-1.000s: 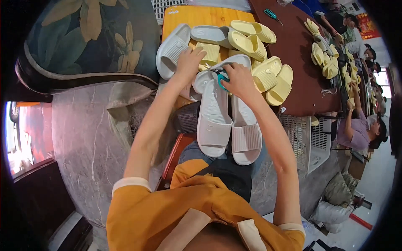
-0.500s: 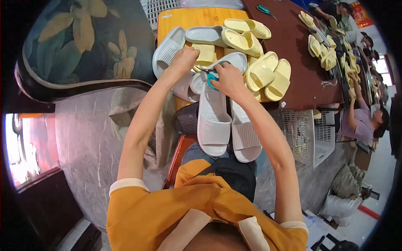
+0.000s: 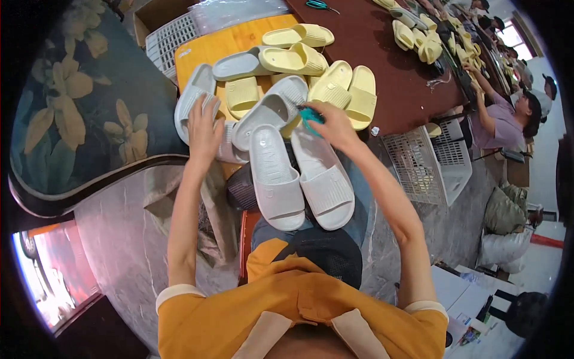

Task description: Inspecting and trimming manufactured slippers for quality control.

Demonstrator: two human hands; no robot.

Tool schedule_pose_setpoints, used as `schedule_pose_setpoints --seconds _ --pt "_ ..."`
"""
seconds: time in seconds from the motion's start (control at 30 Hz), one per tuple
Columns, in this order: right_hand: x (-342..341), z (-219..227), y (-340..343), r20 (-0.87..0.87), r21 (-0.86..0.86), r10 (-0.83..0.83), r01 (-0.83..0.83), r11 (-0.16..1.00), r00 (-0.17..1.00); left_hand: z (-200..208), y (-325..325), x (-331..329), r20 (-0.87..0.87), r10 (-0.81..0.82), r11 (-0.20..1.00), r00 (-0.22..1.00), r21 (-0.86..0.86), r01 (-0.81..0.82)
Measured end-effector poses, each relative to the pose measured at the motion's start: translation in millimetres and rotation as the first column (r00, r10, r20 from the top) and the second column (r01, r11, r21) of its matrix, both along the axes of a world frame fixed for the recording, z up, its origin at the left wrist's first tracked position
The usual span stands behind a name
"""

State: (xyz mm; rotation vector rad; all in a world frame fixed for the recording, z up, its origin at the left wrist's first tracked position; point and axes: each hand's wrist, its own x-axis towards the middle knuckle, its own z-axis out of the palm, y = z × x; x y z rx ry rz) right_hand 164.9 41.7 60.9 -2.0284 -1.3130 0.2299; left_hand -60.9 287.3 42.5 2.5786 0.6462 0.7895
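Note:
My right hand (image 3: 336,124) is closed around teal-handled scissors (image 3: 311,121), just above the heel end of a light grey slide slipper (image 3: 326,188). Its mate, another light grey slipper (image 3: 276,186), lies alongside on the left, both with toes toward me. With fingers apart, my left hand (image 3: 205,133) is over a grey slipper (image 3: 197,84) at the table's left edge; whether it touches is unclear. Between the hands sits a grey slipper (image 3: 272,110) turned sideways. Yellow slippers (image 3: 362,99) lie beyond, some overlapping.
Slippers cover much of the yellow wooden board (image 3: 203,51). Right of it is a dark red tabletop (image 3: 382,78) with another pair of scissors (image 3: 321,5) and more yellow slippers (image 3: 429,48). A white crate (image 3: 415,161) stands below. Several people sit at far right; a flower-patterned chair back (image 3: 89,119) is left.
My left hand has drawn back left and spread its fingers over a grey slipper. My right hand keeps the scissors, apart from the left. The view has shifted, sliding the table leftward.

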Motion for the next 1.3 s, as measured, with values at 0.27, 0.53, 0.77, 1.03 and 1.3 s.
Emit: schedule_pose_setpoints --seconds 0.27,0.53,0.77,1.03,1.3 --pt "132.9 14.1 -12.5 0.619 -0.042 -0.196 0.281 0.959 0.760 -35.2 -125.0 40.0 -0.144 -0.280 0.946 0.949 -0.211 0.247" --pt "219.5 -3.0 52.9 0.949 -0.263 0.205 0.245 0.933 0.239 -60.2 -130.1 53.3 -0.287 -0.321 0.945 0.902 -0.154 0.287" --pt "235.0 -15.0 92.7 0.863 -0.505 0.476 0.263 0.822 0.170 -57.1 -122.9 53.7 -0.319 -0.319 0.942 0.893 -0.208 0.262" --pt "236.1 -33.5 98.1 0.881 -0.472 0.446 0.236 0.850 0.155 -58.4 -124.3 55.4 -0.292 -0.334 0.933 0.896 -0.239 0.270" --pt "230.7 -11.9 19.2 0.667 -0.192 -0.153 0.367 0.910 0.729 -60.1 -122.2 50.5 -0.311 -0.315 0.941 0.897 -0.225 0.253"
